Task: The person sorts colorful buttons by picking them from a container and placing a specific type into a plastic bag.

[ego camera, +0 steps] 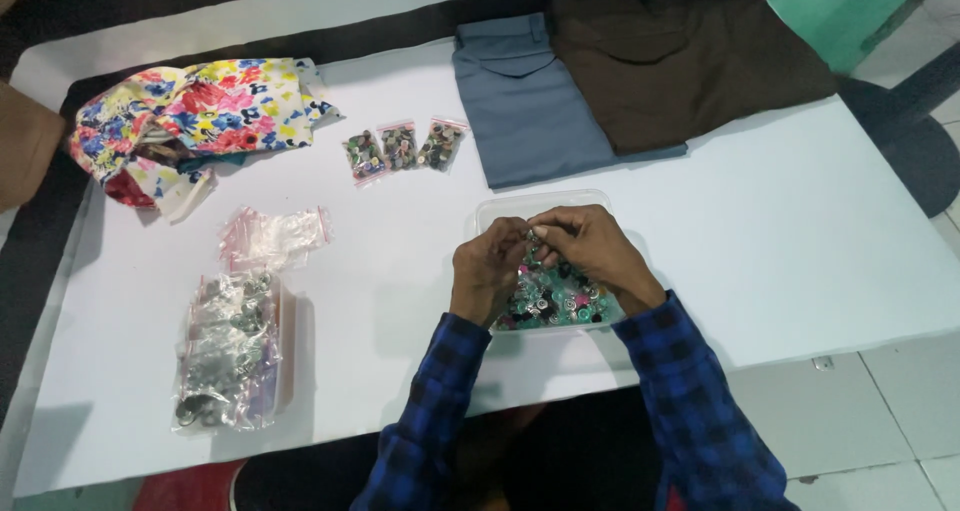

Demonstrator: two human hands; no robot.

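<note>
A clear plastic tray [500, 209] sits on the white table [800, 231], filled with several small buttons or snaps [560, 301] in green, pink, black and silver. My left hand [487, 269] and my right hand [590, 243] meet above the tray, fingertips pinched together on a small piece that is too tiny to make out. Both sleeves are blue and black plaid.
Three small bags of buttons [402, 149] lie beyond the tray. A stack of filled clear bags [228, 351] and empty zip bags [272, 236] lie at left. A floral cloth [195, 111] sits far left; folded blue trousers [520, 111] and brown trousers [680, 61] lie at the back.
</note>
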